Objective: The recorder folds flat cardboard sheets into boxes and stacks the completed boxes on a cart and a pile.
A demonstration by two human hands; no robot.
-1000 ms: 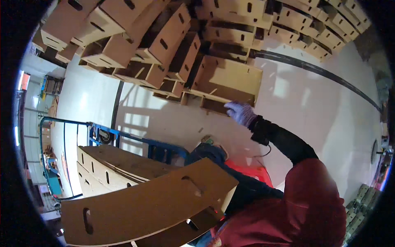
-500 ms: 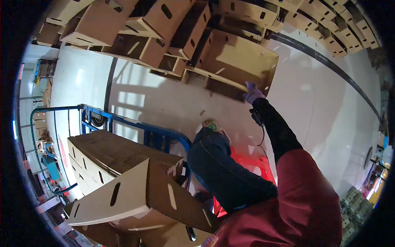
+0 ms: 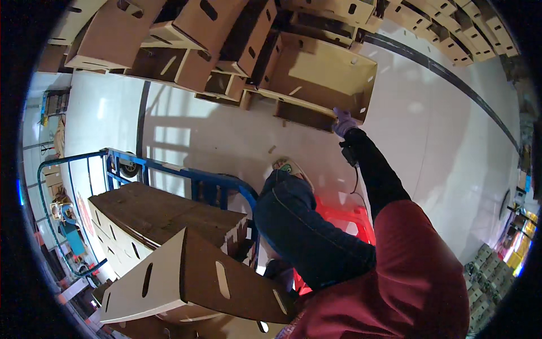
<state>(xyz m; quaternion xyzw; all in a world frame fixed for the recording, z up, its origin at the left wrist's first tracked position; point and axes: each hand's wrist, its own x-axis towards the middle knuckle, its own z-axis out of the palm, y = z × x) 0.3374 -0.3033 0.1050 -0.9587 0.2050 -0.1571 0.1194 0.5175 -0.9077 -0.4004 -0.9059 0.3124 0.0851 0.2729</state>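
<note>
the right hand (image 3: 345, 123), in purple knitted glove (image 3: 342, 127), lies half curled at the front edge of a smooth, rectangular cardboard box (image 3: 322, 62) beside stacked boxes (image 3: 195, 68); how firmly it grips i cannot say, and the left hand is hidden. the slotted near carton (image 3: 200, 271), showing one broad side a second ago, now presents its sharp corner.

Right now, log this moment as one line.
right hand: at near edge of open box | left hand: not clearly visible | slotted carton: lower left | blue cart: left
</note>
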